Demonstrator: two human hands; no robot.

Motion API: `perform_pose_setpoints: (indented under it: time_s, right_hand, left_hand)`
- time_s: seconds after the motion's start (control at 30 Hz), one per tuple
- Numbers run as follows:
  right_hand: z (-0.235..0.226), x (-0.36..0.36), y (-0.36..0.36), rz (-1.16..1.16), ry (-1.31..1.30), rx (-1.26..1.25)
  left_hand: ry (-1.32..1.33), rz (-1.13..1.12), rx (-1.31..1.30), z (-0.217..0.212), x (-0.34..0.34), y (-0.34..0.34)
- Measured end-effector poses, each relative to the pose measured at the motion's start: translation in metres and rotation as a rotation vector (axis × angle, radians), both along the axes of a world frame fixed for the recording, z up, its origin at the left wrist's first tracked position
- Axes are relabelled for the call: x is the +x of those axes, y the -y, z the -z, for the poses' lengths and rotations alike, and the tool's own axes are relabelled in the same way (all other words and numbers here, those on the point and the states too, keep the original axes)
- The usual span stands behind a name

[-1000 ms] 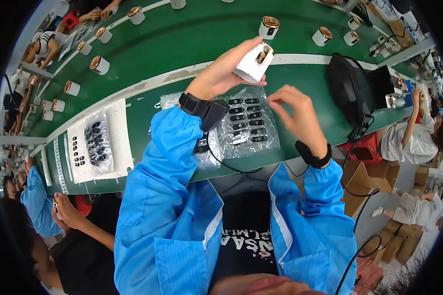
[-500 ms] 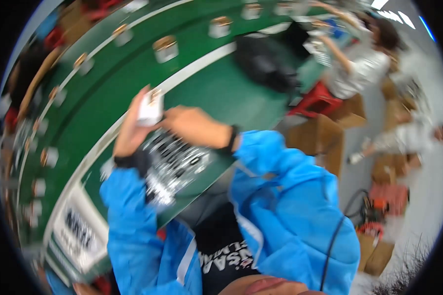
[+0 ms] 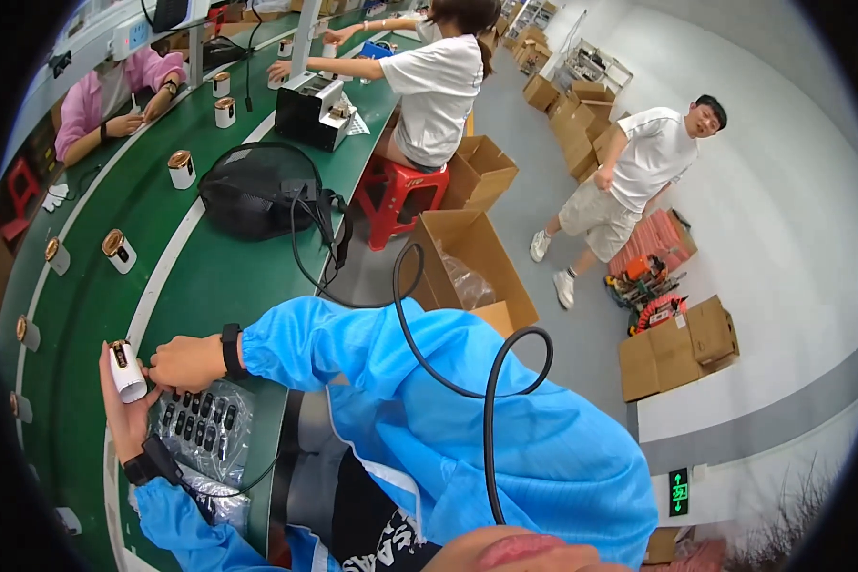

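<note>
My left hand (image 3: 122,421) is closed round a white cylindrical housing (image 3: 129,381) with a black panel and gold trim, holding it tilted with its open white end toward me. Close against it, my right hand (image 3: 189,362) has its fingers curled, the tips reaching beside the housing; what they pinch, if anything, is hidden. Under both hands lies a clear plastic bag (image 3: 221,448) with several small black parts in rows. Similar white housings with gold tops, such as one housing (image 3: 118,251), stand along the green line.
A black backpack (image 3: 262,191) rests on the green bench (image 3: 219,253), near a black box-shaped device (image 3: 307,112). A black cable (image 3: 491,429) loops across my front. Open cartons (image 3: 477,267) and a red stool (image 3: 400,195) stand right. Co-workers sit beyond; another person (image 3: 639,162) stands in the aisle.
My view has swung to the right, so hands and bench now appear farther left and lower. The housing stays in my left hand, with my right hand still beside it.
</note>
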State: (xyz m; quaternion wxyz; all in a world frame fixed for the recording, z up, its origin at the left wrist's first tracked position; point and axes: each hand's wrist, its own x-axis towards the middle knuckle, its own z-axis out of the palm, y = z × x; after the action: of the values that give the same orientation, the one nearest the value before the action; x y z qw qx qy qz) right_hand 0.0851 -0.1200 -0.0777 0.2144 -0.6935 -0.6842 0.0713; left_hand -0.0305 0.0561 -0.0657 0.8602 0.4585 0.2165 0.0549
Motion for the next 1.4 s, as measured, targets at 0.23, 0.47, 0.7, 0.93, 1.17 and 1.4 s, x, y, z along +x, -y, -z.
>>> perform_pose_setpoints:
  time_s: [0.23, 0.47, 0.7, 0.93, 1.17, 1.4]
  right_hand:
    - [-0.017, -0.005, 0.03, -0.078, -0.149, 0.198]
    - [-0.074, -0.01, 0.021, 0.182, -0.227, 0.508]
    - [-0.09, -0.034, -0.017, 0.183, -0.034, 0.677]
    - [-0.095, -0.045, -0.02, 0.083, -0.373, 0.768]
    - [-0.128, -0.034, -0.015, 0.091, -0.698, 0.613]
    - [-0.197, -0.031, -0.019, -0.088, -1.112, 0.668]
  left_hand:
    - [-0.02, 0.0, 0.03, -0.01, -0.013, 0.008]
    - [0.186, -0.032, -0.089, -0.058, -0.037, 0.008]
    - [0.509, -0.163, -0.088, -0.096, -0.047, -0.003]
    - [0.579, -0.143, -0.013, -0.099, -0.064, -0.004]
    - [0.56, -0.242, 0.044, -0.1, -0.076, -0.013]
    - [0.34, -0.437, 0.111, -0.124, -0.07, -0.004]
